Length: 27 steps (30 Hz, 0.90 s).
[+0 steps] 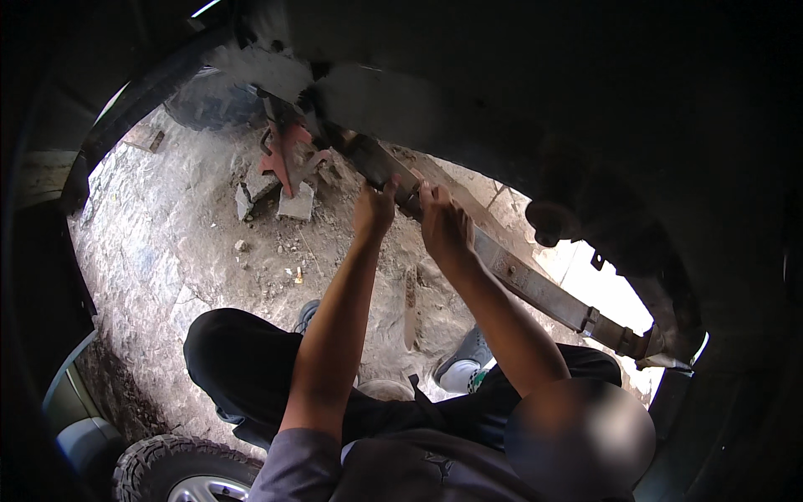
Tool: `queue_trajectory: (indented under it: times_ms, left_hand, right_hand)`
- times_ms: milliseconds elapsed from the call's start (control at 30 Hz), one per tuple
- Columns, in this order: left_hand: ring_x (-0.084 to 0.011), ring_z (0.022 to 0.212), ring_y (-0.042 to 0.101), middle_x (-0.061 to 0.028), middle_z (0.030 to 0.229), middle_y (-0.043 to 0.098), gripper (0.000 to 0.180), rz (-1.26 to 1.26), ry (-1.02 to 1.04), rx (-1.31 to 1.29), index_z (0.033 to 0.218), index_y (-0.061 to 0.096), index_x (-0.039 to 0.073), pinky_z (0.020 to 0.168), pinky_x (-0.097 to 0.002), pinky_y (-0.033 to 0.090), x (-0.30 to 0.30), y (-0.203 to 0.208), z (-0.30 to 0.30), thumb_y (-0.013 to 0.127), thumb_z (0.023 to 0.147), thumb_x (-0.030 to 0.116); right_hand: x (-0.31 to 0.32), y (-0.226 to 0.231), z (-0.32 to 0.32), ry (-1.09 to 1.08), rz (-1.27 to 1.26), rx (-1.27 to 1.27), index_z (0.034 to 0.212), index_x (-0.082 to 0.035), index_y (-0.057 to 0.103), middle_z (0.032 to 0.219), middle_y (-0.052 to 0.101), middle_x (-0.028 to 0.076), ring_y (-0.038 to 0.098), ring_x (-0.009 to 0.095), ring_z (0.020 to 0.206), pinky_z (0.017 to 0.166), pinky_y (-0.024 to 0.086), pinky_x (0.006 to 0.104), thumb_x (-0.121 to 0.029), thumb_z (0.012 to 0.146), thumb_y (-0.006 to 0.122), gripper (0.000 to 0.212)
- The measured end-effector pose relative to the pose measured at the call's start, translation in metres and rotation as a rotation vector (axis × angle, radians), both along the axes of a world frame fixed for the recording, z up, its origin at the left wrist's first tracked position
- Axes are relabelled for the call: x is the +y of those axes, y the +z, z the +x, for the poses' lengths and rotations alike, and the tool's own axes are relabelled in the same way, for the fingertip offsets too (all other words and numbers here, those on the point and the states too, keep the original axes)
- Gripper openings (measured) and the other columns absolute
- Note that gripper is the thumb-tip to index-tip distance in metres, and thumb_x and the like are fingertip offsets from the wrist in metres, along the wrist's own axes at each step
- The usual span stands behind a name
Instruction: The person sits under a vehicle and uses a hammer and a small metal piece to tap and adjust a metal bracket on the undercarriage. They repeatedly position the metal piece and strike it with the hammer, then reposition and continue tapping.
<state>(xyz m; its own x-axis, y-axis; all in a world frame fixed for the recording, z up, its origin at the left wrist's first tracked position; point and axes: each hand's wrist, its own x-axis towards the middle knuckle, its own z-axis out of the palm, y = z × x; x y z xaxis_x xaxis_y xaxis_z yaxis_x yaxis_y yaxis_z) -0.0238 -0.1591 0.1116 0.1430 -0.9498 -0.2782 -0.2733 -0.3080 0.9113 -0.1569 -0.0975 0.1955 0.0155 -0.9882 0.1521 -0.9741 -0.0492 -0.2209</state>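
A long rusty leaf spring runs slantwise from the dark underside of a vehicle down to the right. My left hand is closed at its upper part, thumb up against the dark metal. Just right of it, my right hand has its fingers curled over the same spring. The two hands are a short way apart. Whether a small part lies under my fingers cannot be made out. Metal clamps wrap the spring's lower right stretch.
A red jack stand stands beyond my left hand, near broken concrete blocks. A flat rusty metal strip lies on the dirt floor between my feet. A knobby tire is at lower left. Dark bodywork arches overhead.
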Motion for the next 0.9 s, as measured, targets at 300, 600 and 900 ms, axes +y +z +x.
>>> queue_trajectory:
  times_ms: [300,600,900]
  left_hand:
    - [-0.0459,0.117,0.064,-0.0272,0.115,0.071,0.089,0.133,-0.306,-0.499,0.109,0.076,0.002,0.102,-0.0544,0.048,0.009,0.03,0.01,0.018,0.104,0.069]
    - [-0.0428,0.12,0.063,-0.0184,0.109,0.075,0.072,0.087,-0.353,-0.372,0.146,0.055,0.023,0.107,-0.0527,0.044,0.013,0.033,0.009,0.013,0.105,0.064]
    - [-0.0503,0.124,0.058,-0.0351,0.12,0.066,0.084,0.24,-0.362,-0.052,0.143,0.056,0.017,0.111,-0.0553,0.039,-0.006,-0.015,0.005,0.012,0.099,0.073]
  right_hand:
    - [0.011,0.006,-0.004,0.015,0.009,0.027,0.132,-0.01,0.063,0.117,0.065,0.012,0.072,0.037,0.096,0.08,0.059,0.049,-0.014,0.1,0.055,0.033]
    - [0.012,-0.006,-0.003,0.052,-0.08,0.159,0.129,-0.006,0.062,0.117,0.065,0.014,0.073,0.034,0.093,0.073,0.061,0.0457,-0.015,0.097,0.056,0.033]
    - [0.011,0.007,0.004,0.062,0.035,0.178,0.131,-0.002,0.061,0.113,0.066,0.015,0.073,0.034,0.09,0.075,0.06,0.0449,-0.014,0.095,0.058,0.038]
